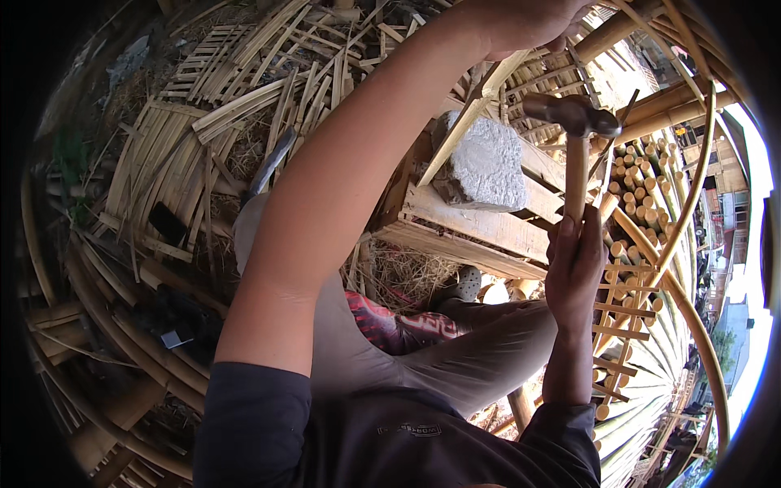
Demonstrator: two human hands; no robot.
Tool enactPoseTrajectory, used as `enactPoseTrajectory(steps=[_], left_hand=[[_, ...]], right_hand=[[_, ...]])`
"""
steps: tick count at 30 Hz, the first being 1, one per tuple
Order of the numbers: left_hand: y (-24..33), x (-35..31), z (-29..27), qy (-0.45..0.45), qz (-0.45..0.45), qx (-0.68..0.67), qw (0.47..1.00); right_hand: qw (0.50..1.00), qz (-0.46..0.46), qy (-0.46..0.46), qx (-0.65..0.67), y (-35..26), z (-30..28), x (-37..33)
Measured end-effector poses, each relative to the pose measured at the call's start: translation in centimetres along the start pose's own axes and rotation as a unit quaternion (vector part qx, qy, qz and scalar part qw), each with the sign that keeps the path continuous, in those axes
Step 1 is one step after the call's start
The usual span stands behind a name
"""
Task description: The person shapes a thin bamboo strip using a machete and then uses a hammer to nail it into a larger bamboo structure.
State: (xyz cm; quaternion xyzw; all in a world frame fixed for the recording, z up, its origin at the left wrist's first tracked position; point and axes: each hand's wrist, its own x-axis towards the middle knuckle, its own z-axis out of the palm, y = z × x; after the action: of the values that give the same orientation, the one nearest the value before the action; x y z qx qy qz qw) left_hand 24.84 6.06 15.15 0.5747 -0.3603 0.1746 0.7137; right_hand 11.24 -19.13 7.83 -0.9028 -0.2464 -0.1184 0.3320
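My right hand (575, 264) is wrapped round the wooden handle of a hammer (576, 175), its metal head raised to the right of a rough grey stone block (488, 163). The block rests on a low bench of wooden planks (480, 230). A split bamboo strip (458, 137) slants along the block's left side, up to my left hand (529, 24). My left arm reaches across to the top edge, where the fingers are curled at the strip's upper end. Part of that grip is hidden and cut off by the picture's edge.
Bamboo slats (163, 175) and strips lie heaped at the left, with a dark phone-like object (167, 224) on them. Cut bamboo poles (643, 187) are stacked at the right behind a slatted ladder-like frame (622, 333). Straw (411, 276) covers ground below the bench.
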Motion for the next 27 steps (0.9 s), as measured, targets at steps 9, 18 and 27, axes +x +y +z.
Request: enactPoseTrajectory(steps=[9, 18, 27], left_hand=[[-0.4, 0.3, -0.1, 0.017, 0.083, -0.007, 0.996], [0.5, -0.5, -0.2, 0.001, 0.019, 0.026, 0.999], [0.2, -0.2, 0.2, 0.012, 0.046, 0.053, 0.997]], right_hand=[[0.978, -0.076, -0.157, -0.111, 0.9, 2.8, -0.2], [0.997, -0.023, 0.072, 0.031, -2.1, 0.5, 1.6], [0.985, 0.016, -0.145, -0.096, 2.8, 1.4, -2.5]])
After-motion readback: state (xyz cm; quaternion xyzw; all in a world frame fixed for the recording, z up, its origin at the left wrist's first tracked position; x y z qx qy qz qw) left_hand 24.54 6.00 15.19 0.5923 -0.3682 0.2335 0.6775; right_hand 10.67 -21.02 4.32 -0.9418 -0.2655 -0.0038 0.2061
